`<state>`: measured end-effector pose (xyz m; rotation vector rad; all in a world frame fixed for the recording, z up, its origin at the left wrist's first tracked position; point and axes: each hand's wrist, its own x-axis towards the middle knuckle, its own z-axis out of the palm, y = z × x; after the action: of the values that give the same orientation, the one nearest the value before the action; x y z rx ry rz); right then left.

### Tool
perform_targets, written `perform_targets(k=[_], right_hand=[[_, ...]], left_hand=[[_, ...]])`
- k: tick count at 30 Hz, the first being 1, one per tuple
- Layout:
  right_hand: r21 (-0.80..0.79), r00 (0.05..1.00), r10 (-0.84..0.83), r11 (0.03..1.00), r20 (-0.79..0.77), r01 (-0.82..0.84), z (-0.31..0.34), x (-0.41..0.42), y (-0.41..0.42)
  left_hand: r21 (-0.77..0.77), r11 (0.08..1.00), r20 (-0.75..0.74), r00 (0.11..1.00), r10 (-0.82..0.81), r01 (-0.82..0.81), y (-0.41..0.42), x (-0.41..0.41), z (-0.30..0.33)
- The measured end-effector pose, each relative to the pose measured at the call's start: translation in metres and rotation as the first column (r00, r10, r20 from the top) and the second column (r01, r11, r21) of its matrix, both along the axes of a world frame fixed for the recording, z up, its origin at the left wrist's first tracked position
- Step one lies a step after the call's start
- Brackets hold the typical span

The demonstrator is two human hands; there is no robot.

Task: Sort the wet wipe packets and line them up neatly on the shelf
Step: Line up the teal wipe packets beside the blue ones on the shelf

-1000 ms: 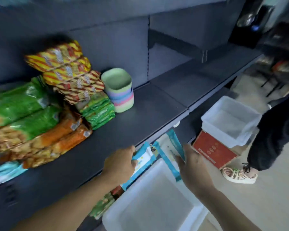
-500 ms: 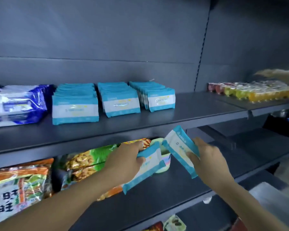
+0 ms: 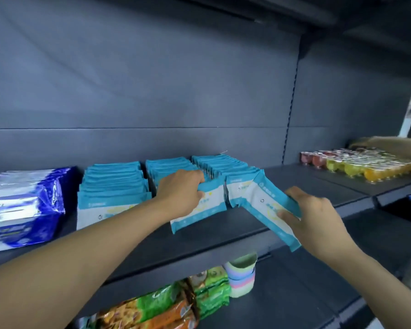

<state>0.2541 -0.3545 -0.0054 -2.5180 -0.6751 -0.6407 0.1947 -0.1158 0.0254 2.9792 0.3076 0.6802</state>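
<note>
Holding teal wipe packets [image 3: 201, 205], print unreadable

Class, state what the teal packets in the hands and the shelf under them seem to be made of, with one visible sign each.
Teal packets: likely soft plastic film with a slight sheen; the one in the right hand bends. Shelf: probably painted metal, matte dark grey, with a thin straight front edge.
</note>
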Motion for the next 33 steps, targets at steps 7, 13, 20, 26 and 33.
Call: perform_targets(k=[7,13,20,26,33], right_hand=[[-0.101,1.0,-0.007,0.995,0.02,0.009,0.004,0.022,0.016],[-0.184,0.995,0.087,0.98,0.041,-0.078,0.015,0.038,0.039],[-0.257,0.931,0.363,0.903,0.025,-0.345,0.026,0.062,0.076],[-0.273,0.867,0.499,0.832,-0.014,-0.483,0.025,0.073,0.092],[-0.296,0.918,0.393,0.871,-0.06,-0.392,0.033,0.109,0.071]], left_hand=[[0.247,0.969,0.07,0.997,-0.025,0.007,0.028,0.032,-0.022],[0.366,0.93,0.072,0.997,0.003,-0.03,0.035,0.028,-0.032],[0.347,0.934,0.038,0.997,0.07,-0.079,0.041,0.027,-0.029],[0.333,0.94,0.047,0.997,0.062,-0.074,0.051,0.009,-0.022],[0.386,0.921,0.062,0.998,0.032,-0.054,0.042,0.009,-0.024]])
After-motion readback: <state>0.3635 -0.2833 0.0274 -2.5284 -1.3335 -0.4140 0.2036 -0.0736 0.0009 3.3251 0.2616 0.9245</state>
